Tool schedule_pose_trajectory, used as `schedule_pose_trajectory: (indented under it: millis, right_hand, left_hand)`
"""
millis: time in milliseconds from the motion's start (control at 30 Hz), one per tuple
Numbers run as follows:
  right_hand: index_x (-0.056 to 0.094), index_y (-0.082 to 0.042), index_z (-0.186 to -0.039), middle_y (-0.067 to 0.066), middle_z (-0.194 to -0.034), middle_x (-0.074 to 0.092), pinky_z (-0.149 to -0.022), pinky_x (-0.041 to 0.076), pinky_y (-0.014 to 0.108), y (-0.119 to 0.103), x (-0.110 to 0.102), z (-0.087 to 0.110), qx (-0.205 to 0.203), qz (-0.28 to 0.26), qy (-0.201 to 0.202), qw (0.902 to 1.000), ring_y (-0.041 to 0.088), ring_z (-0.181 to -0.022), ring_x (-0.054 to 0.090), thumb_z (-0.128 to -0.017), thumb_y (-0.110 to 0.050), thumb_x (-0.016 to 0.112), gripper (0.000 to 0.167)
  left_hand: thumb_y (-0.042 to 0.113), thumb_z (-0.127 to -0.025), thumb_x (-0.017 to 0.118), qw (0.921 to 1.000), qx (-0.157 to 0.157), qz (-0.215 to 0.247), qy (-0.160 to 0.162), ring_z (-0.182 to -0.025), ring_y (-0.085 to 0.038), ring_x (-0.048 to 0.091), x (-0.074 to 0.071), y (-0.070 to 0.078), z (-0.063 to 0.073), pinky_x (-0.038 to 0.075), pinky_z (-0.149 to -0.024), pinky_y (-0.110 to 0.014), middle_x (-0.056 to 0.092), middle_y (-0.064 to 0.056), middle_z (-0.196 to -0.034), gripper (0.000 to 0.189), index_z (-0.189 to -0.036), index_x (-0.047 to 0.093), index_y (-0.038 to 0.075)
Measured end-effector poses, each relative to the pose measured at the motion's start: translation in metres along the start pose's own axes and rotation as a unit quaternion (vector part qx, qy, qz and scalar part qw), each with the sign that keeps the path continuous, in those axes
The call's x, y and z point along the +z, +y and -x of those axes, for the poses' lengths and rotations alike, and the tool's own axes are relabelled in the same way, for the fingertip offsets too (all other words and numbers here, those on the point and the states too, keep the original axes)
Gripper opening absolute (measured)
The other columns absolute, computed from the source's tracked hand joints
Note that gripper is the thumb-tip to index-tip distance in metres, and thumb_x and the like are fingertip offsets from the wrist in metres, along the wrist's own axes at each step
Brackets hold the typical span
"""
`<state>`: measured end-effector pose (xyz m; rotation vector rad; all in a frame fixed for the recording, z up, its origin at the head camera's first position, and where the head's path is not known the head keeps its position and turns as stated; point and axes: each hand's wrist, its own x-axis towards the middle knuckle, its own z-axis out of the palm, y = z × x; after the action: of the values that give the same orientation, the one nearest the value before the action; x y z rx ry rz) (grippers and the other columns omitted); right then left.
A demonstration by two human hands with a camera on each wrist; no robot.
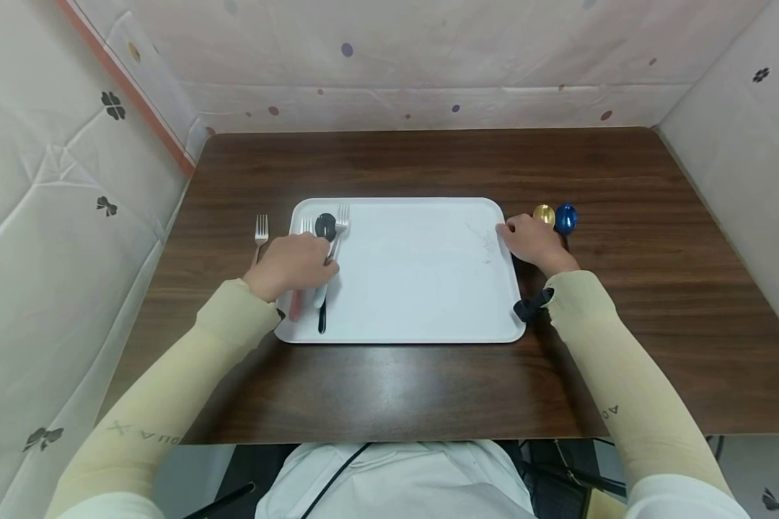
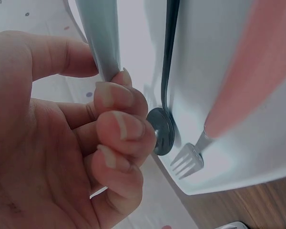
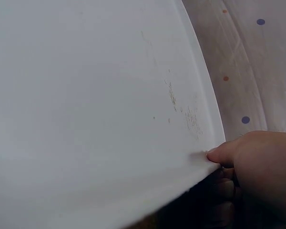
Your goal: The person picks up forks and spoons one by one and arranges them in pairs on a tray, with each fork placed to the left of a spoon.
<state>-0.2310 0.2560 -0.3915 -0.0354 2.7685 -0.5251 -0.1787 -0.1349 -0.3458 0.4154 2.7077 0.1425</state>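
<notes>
A white tray (image 1: pixel 422 274) lies on the table. Over its left side, my left hand (image 1: pixel 293 265) pinches the pale handle (image 2: pixel 101 33) of a fork (image 1: pixel 342 218) between thumb and fingers. Beside that fork are a black spoon (image 1: pixel 325 226) and a pink-handled fork (image 2: pixel 243 76), both on the tray and partly covered by the hand in the head view. My right hand (image 1: pixel 534 241) grips the tray's right rim, with the thumb (image 3: pixel 217 155) on top and the other fingers at the underside, mostly in shadow.
Left of the tray, another fork (image 1: pixel 262 231) lies on the brown table (image 1: pixel 389 396), its handle partly behind the left hand. Just past the right hand are a gold spoon (image 1: pixel 544 214) and a blue spoon (image 1: pixel 566 218). White patterned sheets (image 1: pixel 428 65) enclose the table's back and sides.
</notes>
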Motion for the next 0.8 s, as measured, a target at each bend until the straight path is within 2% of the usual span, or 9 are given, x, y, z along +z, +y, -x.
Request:
schedule_pose_trajectory:
  millis: [167,367,800]
  right_hand:
    - [0.056,0.001,-0.123,0.02,-0.098,0.061,-0.08,0.048,0.047,0.001,0.001,0.0,-0.003,0.001,0.004,1.0,0.034,-0.091,0.055,-0.102,-0.042,0.036,0.052]
    - [0.056,0.0,-0.124,0.021,-0.102,0.062,-0.083,0.048,0.05,0.0,0.001,-0.001,-0.002,0.002,0.004,1.0,0.034,-0.092,0.055,-0.101,-0.042,0.036,0.052]
    - [0.056,0.0,-0.124,0.02,-0.1,0.062,-0.082,0.049,0.05,0.0,0.001,0.0,0.001,0.002,0.002,1.0,0.034,-0.092,0.056,-0.101,-0.043,0.037,0.053]
  left_hand:
    - [0.029,-0.091,0.047,1.0,0.001,-0.003,-0.005,-0.053,-0.019,0.049,0.002,0.003,-0.004,0.034,-0.049,-0.03,0.048,-0.004,-0.061,0.03,-0.069,0.053,0.01]
    - [0.026,-0.089,0.047,0.9998,0.015,-0.01,0.006,-0.052,-0.018,0.047,0.003,0.007,-0.007,0.034,-0.049,-0.03,0.045,-0.001,-0.059,0.029,-0.065,0.049,0.012]
    - [0.027,-0.089,0.046,0.9995,0.029,-0.011,0.011,-0.055,-0.019,0.047,0.004,0.021,-0.011,0.036,-0.051,-0.032,0.046,-0.001,-0.06,0.025,-0.07,0.051,0.012]
